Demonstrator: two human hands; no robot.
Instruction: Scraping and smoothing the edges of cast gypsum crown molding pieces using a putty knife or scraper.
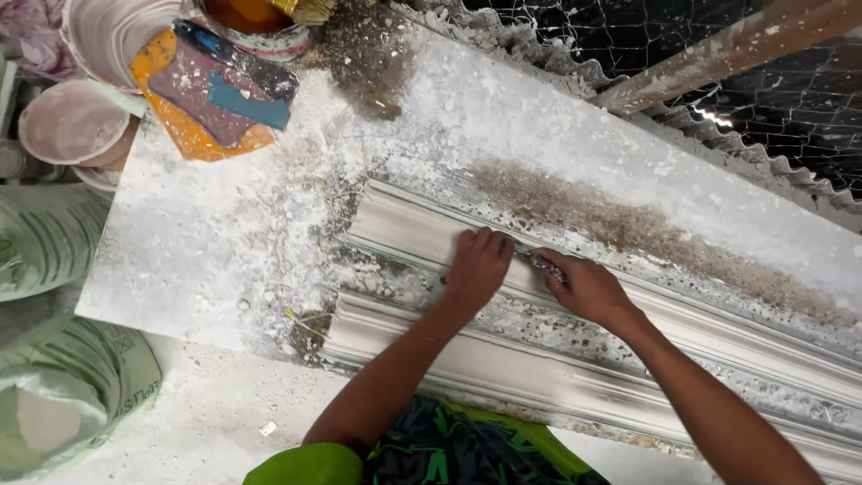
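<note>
Fingers of left hand [478, 266] curl flat onto upper plaster moulding [404, 229], steadying it; right hand [584, 287] grips small scraping tool [539, 262], tip at the left hand's 3 o'clock; moulding lies centre on dusty board [197, 251]; orange tray [193, 99] at 10 o'clock.

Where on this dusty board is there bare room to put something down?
The white board is bare between the orange trowel and the moulding, and along its far edge beside the wire mesh. It is crowded around the left hand and right hand, and by the tubs.
</note>
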